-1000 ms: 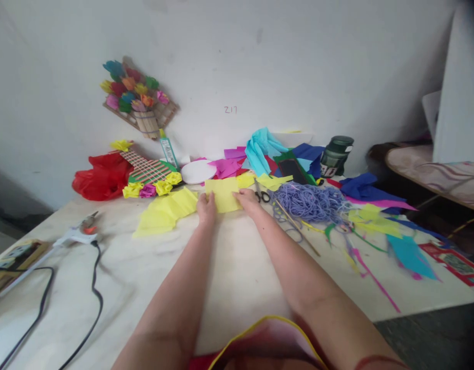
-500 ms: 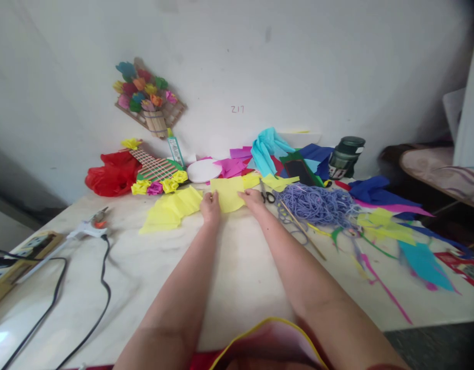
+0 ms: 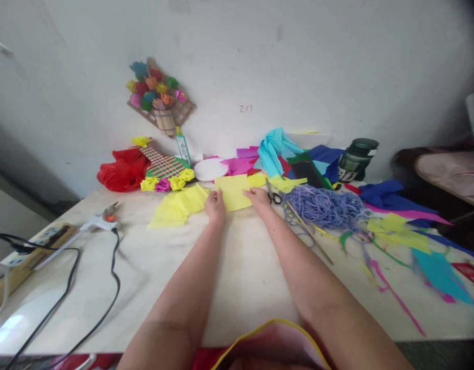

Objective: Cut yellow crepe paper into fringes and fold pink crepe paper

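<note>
Both of my hands rest far out on the pale table (image 3: pixel 237 277), on a folded piece of yellow paper (image 3: pixel 232 191). My left hand (image 3: pixel 215 206) pinches the paper's left lower corner with its fingers closed. My right hand (image 3: pixel 259 197) presses the paper's right edge, fingers curled onto it. A larger crumpled yellow sheet (image 3: pixel 177 206) lies just left of my left hand. Black-handled scissors (image 3: pixel 273 194) lie right beside my right hand.
A purple yarn pile (image 3: pixel 326 205) with a wooden stick (image 3: pixel 309 232) lies to the right, among coloured paper scraps (image 3: pixel 398 226). A glue gun (image 3: pixel 100 221) with a black cord and a power strip (image 3: pixel 32 246) sit left. A red bag (image 3: pixel 123 169), a white plate (image 3: pixel 209 168) and a dark jar (image 3: pixel 357 159) line the wall.
The view has shifted left, so everything sits further right in the picture. My hands stay on the yellow paper in much the same grip.
</note>
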A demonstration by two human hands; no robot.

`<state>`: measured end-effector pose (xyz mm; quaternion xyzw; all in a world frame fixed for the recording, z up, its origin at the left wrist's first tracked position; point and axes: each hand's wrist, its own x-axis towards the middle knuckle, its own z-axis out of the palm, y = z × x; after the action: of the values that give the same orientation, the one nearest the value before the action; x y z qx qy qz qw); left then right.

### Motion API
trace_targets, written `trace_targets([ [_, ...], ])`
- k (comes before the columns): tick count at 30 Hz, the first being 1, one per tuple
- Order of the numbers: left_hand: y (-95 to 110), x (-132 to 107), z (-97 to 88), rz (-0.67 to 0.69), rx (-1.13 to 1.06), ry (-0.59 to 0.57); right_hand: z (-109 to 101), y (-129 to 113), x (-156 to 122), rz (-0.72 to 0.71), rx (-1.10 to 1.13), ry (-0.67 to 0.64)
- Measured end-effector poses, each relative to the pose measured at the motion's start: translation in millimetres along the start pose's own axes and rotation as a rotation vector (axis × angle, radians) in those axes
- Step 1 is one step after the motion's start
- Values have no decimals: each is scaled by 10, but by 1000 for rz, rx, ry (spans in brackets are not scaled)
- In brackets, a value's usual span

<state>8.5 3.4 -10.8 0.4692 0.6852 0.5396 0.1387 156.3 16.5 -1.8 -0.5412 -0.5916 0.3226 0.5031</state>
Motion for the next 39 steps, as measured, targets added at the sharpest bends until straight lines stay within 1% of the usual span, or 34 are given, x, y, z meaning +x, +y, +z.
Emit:
trace_targets([
  [4, 21, -26, -1, 20, 29, -9, -1, 48, 18, -10, 45, 14],
  [8, 7, -29, -2, 32, 25, -9, 4, 58, 12, -9, 31, 24],
  [11, -42, -4, 6, -13, -31, 5, 29, 55, 3, 0, 8, -2],
  [14, -81, 20, 13, -91, -166, -12, 44, 56, -8, 4, 21, -16],
  [15, -83, 23, 10, -104, -229, -47, 42, 57, -13, 11, 20, -20],
  [17, -71, 18, -9, -130, -399, -168, 24, 60, -20, 32, 5, -47],
  [20, -39, -8, -72, -208, -668, -351, -14, 74, -25, 53, 22, -143],
  [23, -31, -42, -149, -280, -779, -432, -49, 96, -24, 72, 97, -253],
  [28, -63, -81, -227, -292, -854, -464, -83, 128, -29, 96, 275, -398],
  [31, -74, -84, -236, -285, -881, -493, -87, 132, -32, 113, 339, -430],
  [33, -81, -73, -222, -278, -880, -489, -85, 127, -32, 130, 332, -426],
  [35, -99, -51, -187, -265, -846, -453, -82, 121, -31, 136, 294, -398],
  [39, -167, 14, -92, -191, -676, -323, -72, 121, -23, 127, 227, -339],
])
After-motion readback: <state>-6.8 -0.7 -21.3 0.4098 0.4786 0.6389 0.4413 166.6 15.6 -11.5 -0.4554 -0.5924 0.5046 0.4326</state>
